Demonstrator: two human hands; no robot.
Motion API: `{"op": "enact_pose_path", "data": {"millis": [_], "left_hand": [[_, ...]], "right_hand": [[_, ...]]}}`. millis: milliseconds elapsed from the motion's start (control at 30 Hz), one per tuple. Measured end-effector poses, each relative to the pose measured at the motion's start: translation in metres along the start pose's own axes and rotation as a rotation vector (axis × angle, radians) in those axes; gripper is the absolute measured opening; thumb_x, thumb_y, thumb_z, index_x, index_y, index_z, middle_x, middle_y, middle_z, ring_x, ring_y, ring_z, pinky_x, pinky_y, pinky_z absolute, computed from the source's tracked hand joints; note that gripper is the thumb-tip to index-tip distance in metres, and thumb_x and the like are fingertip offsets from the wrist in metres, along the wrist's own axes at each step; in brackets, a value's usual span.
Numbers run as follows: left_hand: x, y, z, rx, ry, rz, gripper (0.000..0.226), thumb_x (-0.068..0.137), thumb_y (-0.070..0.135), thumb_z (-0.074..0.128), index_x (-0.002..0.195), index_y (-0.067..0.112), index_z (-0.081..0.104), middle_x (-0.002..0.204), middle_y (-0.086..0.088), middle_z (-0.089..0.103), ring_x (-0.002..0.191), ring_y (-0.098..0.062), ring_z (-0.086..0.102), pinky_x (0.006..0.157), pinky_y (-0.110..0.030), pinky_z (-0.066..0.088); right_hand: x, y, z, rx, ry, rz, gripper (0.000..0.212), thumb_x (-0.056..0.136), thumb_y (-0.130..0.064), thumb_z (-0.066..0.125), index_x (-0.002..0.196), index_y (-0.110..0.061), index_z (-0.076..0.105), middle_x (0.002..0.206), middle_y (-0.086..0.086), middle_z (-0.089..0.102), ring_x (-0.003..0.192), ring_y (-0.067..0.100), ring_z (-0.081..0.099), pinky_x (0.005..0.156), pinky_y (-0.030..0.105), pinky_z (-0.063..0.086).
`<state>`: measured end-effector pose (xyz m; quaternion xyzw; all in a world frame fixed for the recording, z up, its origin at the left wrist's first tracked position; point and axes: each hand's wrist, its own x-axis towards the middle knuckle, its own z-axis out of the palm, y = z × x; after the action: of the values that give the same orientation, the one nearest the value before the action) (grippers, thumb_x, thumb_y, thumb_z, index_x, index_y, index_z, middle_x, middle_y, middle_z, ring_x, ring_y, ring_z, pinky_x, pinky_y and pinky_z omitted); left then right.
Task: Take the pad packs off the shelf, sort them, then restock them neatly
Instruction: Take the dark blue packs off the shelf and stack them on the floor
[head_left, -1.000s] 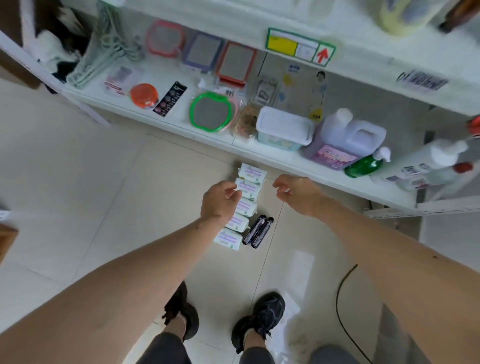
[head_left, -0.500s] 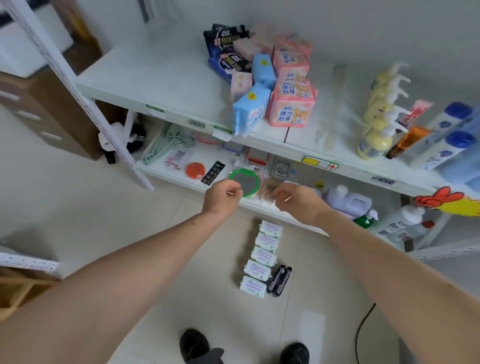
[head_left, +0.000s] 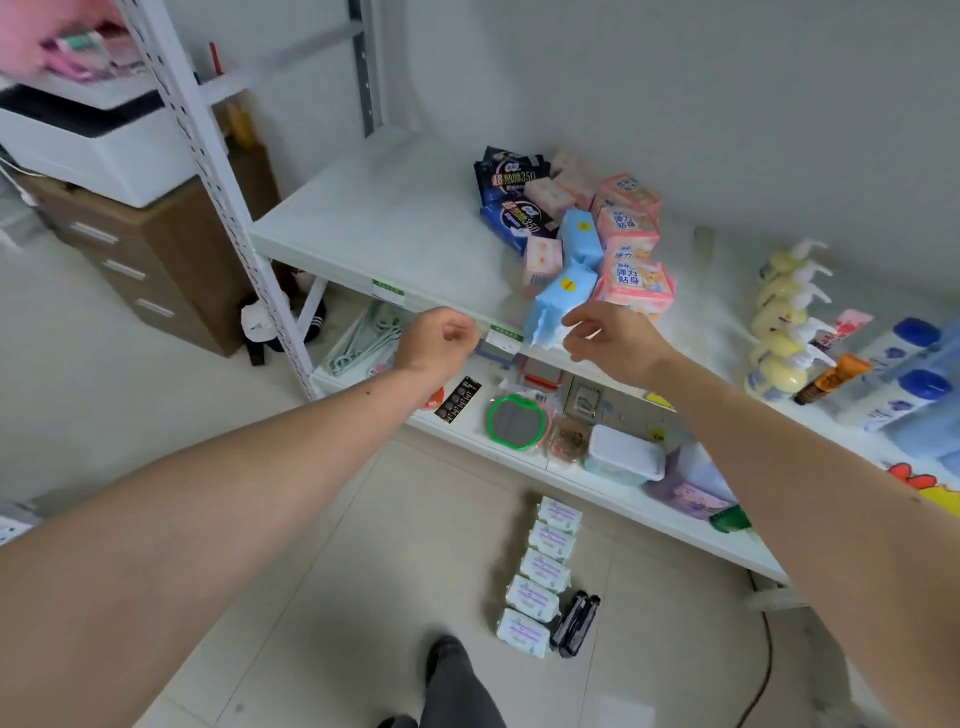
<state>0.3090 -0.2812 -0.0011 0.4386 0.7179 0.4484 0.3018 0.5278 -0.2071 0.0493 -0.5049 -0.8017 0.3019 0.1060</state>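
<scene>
Pad packs (head_left: 582, 244) sit on shelf beyond right hand (head_left: 613, 338).

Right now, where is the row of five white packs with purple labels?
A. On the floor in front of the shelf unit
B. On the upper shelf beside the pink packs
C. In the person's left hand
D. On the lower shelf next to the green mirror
A: the five white packs lie in a line on the floor tiles, below the lower shelf.
</scene>
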Motion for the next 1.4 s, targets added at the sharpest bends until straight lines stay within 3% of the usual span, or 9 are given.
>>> {"op": "enact_pose_path", "data": {"millis": [133, 267, 500, 567, 933, 1033, 1133, 1267, 1400], "left_hand": [[0.033, 0.003, -0.015, 0.022, 0.002, 0.002, 0.018, 0.086, 0.015, 0.069, 0.103, 0.010, 0.070, 0.101, -0.006, 0.071, 0.093, -0.016, 0.066, 0.088, -0.028, 0.051], [0.077, 0.014, -0.021, 0.035, 0.000, 0.007, 0.023, 0.087, 0.019, 0.067, 0.108, 0.011, 0.069, 0.103, -0.004, 0.070, 0.096, -0.017, 0.065, 0.084, -0.022, 0.048], [0.156, 0.024, -0.021, 0.018, -0.040, -0.016, 0.030, 0.088, 0.026, 0.065, 0.115, 0.013, 0.066, 0.109, -0.004, 0.069, 0.101, -0.018, 0.065, 0.092, -0.027, 0.049], [0.175, 0.023, -0.023, 0.005, -0.048, -0.026, 0.031, 0.088, 0.026, 0.065, 0.115, 0.012, 0.065, 0.110, -0.004, 0.068, 0.101, -0.019, 0.065, 0.093, -0.029, 0.050], [0.265, 0.007, -0.048, -0.026, -0.119, -0.064, 0.030, 0.087, 0.026, 0.066, 0.113, 0.012, 0.065, 0.111, -0.006, 0.068, 0.104, -0.023, 0.064, 0.096, -0.036, 0.051], [0.289, 0.005, -0.060, -0.007, -0.162, -0.050, 0.029, 0.088, 0.027, 0.065, 0.113, 0.013, 0.065, 0.111, -0.006, 0.068, 0.104, -0.023, 0.064, 0.095, -0.037, 0.051], [0.313, 0.001, -0.070, 0.019, -0.211, -0.027, 0.030, 0.086, 0.029, 0.066, 0.112, 0.014, 0.065, 0.112, -0.006, 0.068, 0.104, -0.024, 0.065, 0.095, -0.039, 0.052], [0.345, -0.009, -0.071, 0.048, -0.248, -0.028, 0.030, 0.085, 0.031, 0.067, 0.110, 0.016, 0.065, 0.109, -0.005, 0.068, 0.104, -0.025, 0.065, 0.093, -0.041, 0.053], [0.372, -0.016, -0.060, 0.043, -0.284, -0.034, 0.035, 0.084, 0.034, 0.068, 0.113, 0.015, 0.063, 0.111, -0.005, 0.067, 0.105, -0.025, 0.064, 0.093, -0.041, 0.053]], "right_hand": [[0.035, -0.015, -0.013, -0.005, 0.061, -0.015, 0.024, 0.090, -0.017, 0.059, 0.114, -0.019, 0.062, 0.094, 0.000, 0.069, 0.088, 0.021, 0.065, 0.065, 0.025, 0.045], [0.078, -0.021, -0.023, -0.057, 0.135, 0.001, 0.027, 0.091, -0.023, 0.060, 0.118, -0.018, 0.061, 0.102, -0.002, 0.065, 0.093, 0.020, 0.060, 0.077, 0.025, 0.044], [0.164, -0.023, -0.031, -0.077, 0.180, 0.058, 0.032, 0.092, -0.025, 0.060, 0.121, -0.013, 0.060, 0.109, 0.002, 0.063, 0.095, 0.021, 0.057, 0.078, 0.029, 0.046], [0.184, -0.026, -0.030, -0.114, 0.188, 0.071, 0.030, 0.091, -0.026, 0.060, 0.118, -0.014, 0.062, 0.111, 0.004, 0.065, 0.099, 0.026, 0.060, 0.085, 0.035, 0.050], [0.254, -0.052, -0.017, -0.189, 0.207, 0.270, 0.025, 0.089, -0.027, 0.060, 0.104, -0.007, 0.059, 0.108, 0.011, 0.061, 0.096, 0.031, 0.059, 0.082, 0.037, 0.050], [0.268, -0.059, -0.013, -0.212, 0.213, 0.363, 0.029, 0.087, -0.032, 0.062, 0.100, -0.007, 0.056, 0.101, 0.013, 0.063, 0.087, 0.032, 0.059, 0.068, 0.033, 0.050], [0.281, -0.065, 0.000, -0.223, 0.209, 0.419, 0.032, 0.085, -0.034, 0.064, 0.099, -0.009, 0.050, 0.094, 0.014, 0.059, 0.079, 0.029, 0.052, 0.052, 0.027, 0.033], [0.298, -0.066, 0.022, -0.238, 0.217, 0.451, 0.058, 0.084, -0.038, 0.068, 0.124, -0.003, 0.047, 0.117, 0.020, 0.057, 0.103, 0.035, 0.055, 0.075, 0.035, 0.045], [0.310, -0.060, 0.030, -0.290, 0.198, 0.486, 0.065, 0.084, -0.042, 0.067, 0.128, -0.003, 0.042, 0.121, 0.020, 0.056, 0.108, 0.036, 0.054, 0.088, 0.041, 0.049]]}}
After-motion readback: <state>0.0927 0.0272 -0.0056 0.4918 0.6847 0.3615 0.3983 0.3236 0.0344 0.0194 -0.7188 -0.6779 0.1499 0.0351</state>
